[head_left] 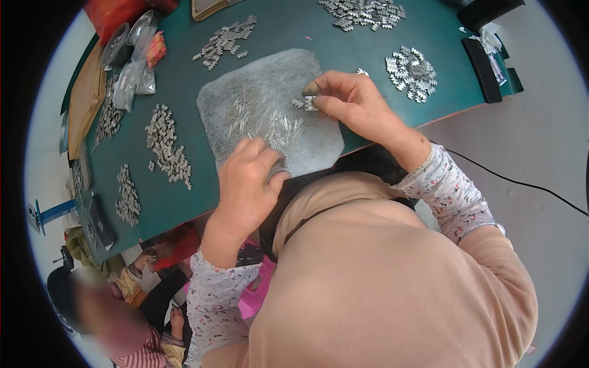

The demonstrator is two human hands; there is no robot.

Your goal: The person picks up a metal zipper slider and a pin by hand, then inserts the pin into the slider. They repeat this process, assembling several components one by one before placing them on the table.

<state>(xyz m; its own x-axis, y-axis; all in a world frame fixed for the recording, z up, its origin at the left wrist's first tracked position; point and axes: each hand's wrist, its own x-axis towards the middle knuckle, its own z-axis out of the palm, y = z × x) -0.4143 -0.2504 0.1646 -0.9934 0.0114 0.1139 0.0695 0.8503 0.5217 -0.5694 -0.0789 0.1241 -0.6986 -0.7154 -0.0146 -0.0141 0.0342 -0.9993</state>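
Two hands busy: my right hand [350,101] pinches a small metal piece [308,103], left hand [248,178] presses loose pins [270,119] on the grey mat [319,147]; I judge a slip scatters them.

Green table [184,202] is covered in heaps of little metal parts [167,144], another pile [412,72] far right. Clear bags [136,76] and what looks like round tins [115,44] top left, black cable [521,183] on the floor.

A dark green tabletop [184,196] carries a speckled grey felt mat [264,80]; silvery metal pins [270,119] and parts [412,72] gleam; sleeves [451,190] show floral print.
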